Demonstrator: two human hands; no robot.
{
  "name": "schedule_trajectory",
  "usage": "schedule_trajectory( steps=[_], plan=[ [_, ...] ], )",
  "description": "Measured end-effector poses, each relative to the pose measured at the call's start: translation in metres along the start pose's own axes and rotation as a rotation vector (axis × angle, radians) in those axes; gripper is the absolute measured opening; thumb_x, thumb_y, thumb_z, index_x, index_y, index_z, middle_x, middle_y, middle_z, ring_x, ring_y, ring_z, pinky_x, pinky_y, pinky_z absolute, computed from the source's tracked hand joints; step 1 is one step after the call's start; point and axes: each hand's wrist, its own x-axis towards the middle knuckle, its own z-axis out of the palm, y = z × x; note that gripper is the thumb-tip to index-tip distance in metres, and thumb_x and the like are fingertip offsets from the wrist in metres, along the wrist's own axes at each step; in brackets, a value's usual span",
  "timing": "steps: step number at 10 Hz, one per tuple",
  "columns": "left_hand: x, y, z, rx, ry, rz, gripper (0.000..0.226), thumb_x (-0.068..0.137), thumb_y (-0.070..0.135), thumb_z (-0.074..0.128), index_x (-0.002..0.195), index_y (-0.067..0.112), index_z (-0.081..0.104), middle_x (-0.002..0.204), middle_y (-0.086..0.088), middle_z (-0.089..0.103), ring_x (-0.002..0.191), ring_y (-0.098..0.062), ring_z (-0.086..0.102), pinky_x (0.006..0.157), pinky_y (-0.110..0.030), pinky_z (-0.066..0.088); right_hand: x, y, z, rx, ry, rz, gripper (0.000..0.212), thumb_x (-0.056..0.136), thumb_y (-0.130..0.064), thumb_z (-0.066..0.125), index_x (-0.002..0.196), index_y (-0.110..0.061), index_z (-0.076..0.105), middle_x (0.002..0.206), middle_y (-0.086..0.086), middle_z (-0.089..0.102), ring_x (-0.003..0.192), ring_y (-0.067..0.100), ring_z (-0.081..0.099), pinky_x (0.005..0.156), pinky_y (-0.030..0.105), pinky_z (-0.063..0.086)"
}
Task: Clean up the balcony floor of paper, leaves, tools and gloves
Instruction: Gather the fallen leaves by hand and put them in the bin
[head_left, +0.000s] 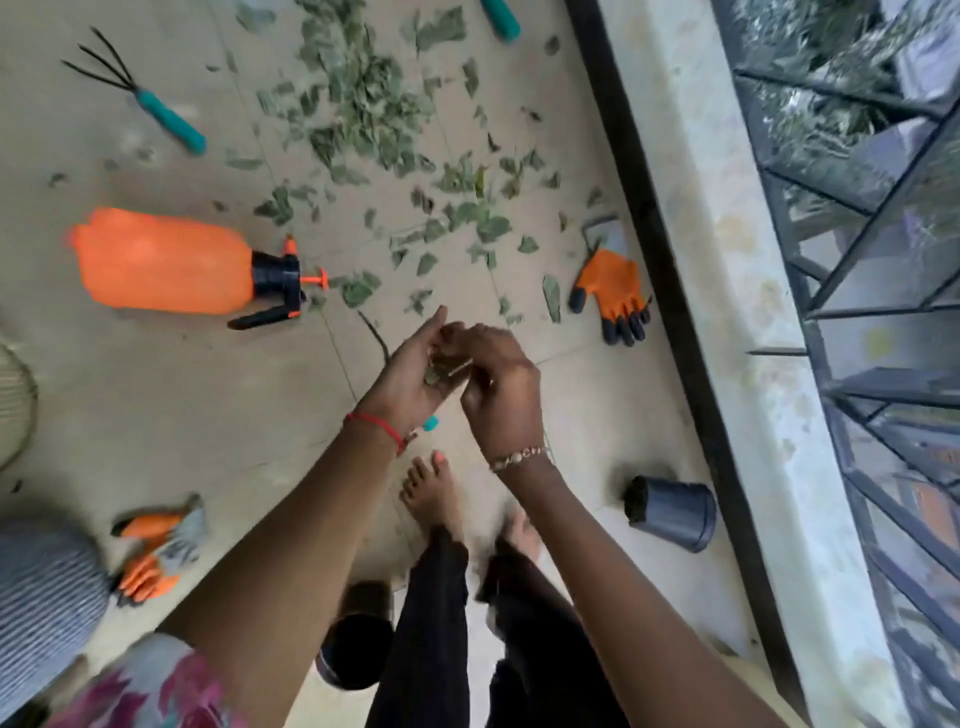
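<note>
Handling, left to right:

- Pair of gloves (156, 545), on the floor at near left, orange and grey, crumpled together. We judge them soft and light. A pinch anywhere will do, and the grey cuffs look easiest.
- Hand rake (171, 122), far left. It looks stiff, with three pointed dark prongs. We would take it by the teal handle, prongs away from us.
- Spray bottle (166, 260), lying on its side. Smooth orange plastic that may roll. Its weight depends on how full it is. The black neck or trigger looks the surest hold.
- Leaves (363, 114), scattered across the middle of the floor, thickest at the far end. We judge them thin, very light and likely to slip between fingers, so they are better scooped in handfuls than picked one by one.
- Left hand (410, 369), raised above the floor and cupped round a small wad of leaves.
- Right hand (501, 389), touching the left, its fingers curled down onto the same wad.
- Single glove (613, 291), flat on the floor near the dark strip below the ledge. Soft, an easy pickup.

We can pick out no paper.

Containers:

- Spray bottle: opaque, so we cannot tell the level.
- Dark round tub (353, 649), beside the legs. Blurred, so we cannot tell what is in it.
- Black pot (670, 512), tipped on its side, mouth facing left. The inside is too dark to read.
</note>
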Motion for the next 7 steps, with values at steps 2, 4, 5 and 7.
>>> schedule_trajectory(
  steps=[2, 4, 5, 7],
  plan=[
    [0.048, 0.011, 0.003, 0.011, 0.046, -0.084, 0.065, 0.099, 0.032, 0.040, 0.035, 0.020, 0.041, 0.035, 0.007, 0.035, 0.029, -0.004, 0.033, 0.029, -0.014, 0.025, 0.041, -0.009, -0.031, 0.111, 0.211, 0.034, 0.038, 0.062, 0.011, 0.037, 0.078, -0.003, 0.068, 0.085, 0.010, 0.067, 0.083, 0.017, 0.060, 0.077, 0.013, 0.043],
    [0.086, 0.026, 0.018, 0.129, -0.002, -0.112, 0.069, 0.099, 0.028, 0.036, 0.031, 0.020, 0.033, 0.031, 0.006, 0.025, 0.026, -0.004, 0.021, 0.030, -0.016, 0.014, 0.078, 0.044, -0.021, 0.033, 0.194, 0.272, 0.033, 0.071, -0.003, 0.038, 0.088, -0.001, 0.066, 0.094, 0.014, 0.066, 0.088, 0.029, 0.061, 0.076, 0.023, 0.045],
    [0.143, 0.031, 0.020, 0.223, -0.030, -0.088, 0.070, 0.100, 0.028, 0.035, 0.030, 0.021, 0.033, 0.031, 0.007, 0.024, 0.026, -0.004, 0.020, 0.031, -0.016, 0.013, 0.113, 0.096, 0.007, -0.016, 0.107, 0.418, 0.034, 0.087, -0.008, 0.051, 0.119, 0.002, 0.052, 0.127, 0.019, 0.050, 0.119, 0.032, 0.046, 0.096, 0.027, 0.033],
    [0.284, 0.035, 0.005, 0.374, -0.098, 0.048, 0.070, 0.099, 0.026, 0.037, 0.029, 0.020, 0.032, 0.031, 0.007, 0.023, 0.026, -0.004, 0.020, 0.029, -0.014, 0.012, 0.170, 0.229, 0.085, -0.336, 0.032, 0.606, 0.082, 0.087, -0.056, 0.043, 0.148, -0.013, 0.009, 0.155, 0.018, -0.003, 0.144, 0.029, -0.002, 0.115, 0.038, 0.000]
  ],
)
